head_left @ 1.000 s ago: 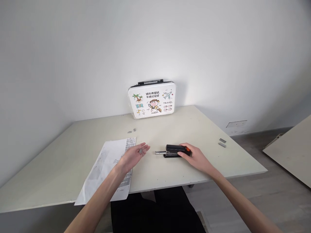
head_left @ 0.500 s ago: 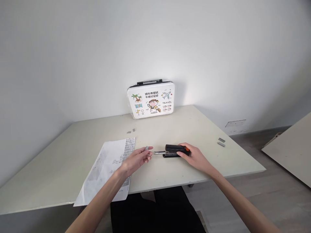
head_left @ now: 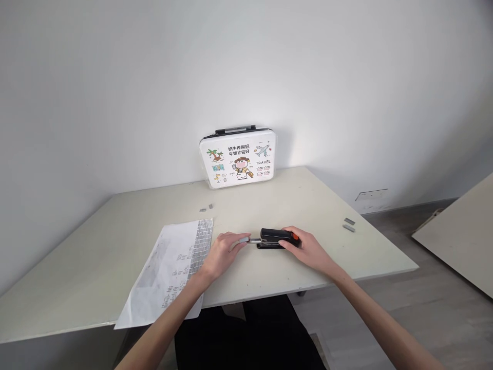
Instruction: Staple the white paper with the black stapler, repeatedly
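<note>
A black stapler (head_left: 272, 236) with an orange end lies on its base near the table's front edge, its metal staple tray (head_left: 255, 240) sticking out to the left. My right hand (head_left: 308, 247) is closed around the stapler's right end. In a pinch between thumb and fingers, my left hand (head_left: 225, 253) holds a small grey strip of staples (head_left: 244, 239) at the tip of the tray. Fingers partly cover the strip, so I cannot tell how far it sits in the tray. Left of the stapler lies a printed sheet of paper (head_left: 162, 267), partly under my left forearm.
A white cartoon-printed case (head_left: 239, 162) stands against the wall at the back of the table (head_left: 96, 246). Small grey staple strips lie at the right edge (head_left: 348, 227), and two short pieces (head_left: 203, 209) lie behind the paper. Another pale panel (head_left: 458, 241) stands at the right.
My left hand has moved right and turned palm down, bringing the staple strip to the stapler's extended tray. My right hand keeps its hold on the stapler.
</note>
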`<control>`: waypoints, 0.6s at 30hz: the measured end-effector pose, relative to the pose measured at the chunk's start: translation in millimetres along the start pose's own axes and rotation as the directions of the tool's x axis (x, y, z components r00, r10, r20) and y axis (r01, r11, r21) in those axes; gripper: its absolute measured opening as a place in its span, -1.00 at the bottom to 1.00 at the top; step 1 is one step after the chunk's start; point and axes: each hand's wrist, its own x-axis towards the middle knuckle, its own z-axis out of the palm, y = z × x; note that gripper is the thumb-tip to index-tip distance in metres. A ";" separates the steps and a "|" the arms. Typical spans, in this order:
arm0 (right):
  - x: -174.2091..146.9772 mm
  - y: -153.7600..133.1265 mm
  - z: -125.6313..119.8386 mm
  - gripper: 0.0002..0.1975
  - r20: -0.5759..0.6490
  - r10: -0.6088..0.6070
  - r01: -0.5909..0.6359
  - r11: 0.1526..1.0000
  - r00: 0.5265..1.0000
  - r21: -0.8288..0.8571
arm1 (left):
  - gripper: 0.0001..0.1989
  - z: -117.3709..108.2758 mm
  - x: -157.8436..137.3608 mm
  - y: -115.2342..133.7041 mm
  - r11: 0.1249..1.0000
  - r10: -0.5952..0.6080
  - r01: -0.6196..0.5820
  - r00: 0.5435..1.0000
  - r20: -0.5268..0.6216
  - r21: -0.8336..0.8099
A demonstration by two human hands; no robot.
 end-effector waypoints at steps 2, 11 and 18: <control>0.3 0.2 0.1 -0.70 0.000 -0.005 0.005 1.000 1.000 0.001 | -0.70 2.8 3.8 -5.2 0.997 0.046 -0.046 0.999 0.003 0.054; 0.5 1.8 0.8 -0.69 -0.005 -0.013 0.013 1.000 1.000 -0.006 | -0.75 8.2 22.7 -16.5 0.997 0.075 -0.075 0.987 0.145 -0.010; 0.8 1.3 1.5 -0.71 -0.010 -0.014 0.014 1.000 1.000 -0.019 | -0.73 9.2 25.0 -17.9 0.993 0.075 -0.058 0.982 0.172 -0.101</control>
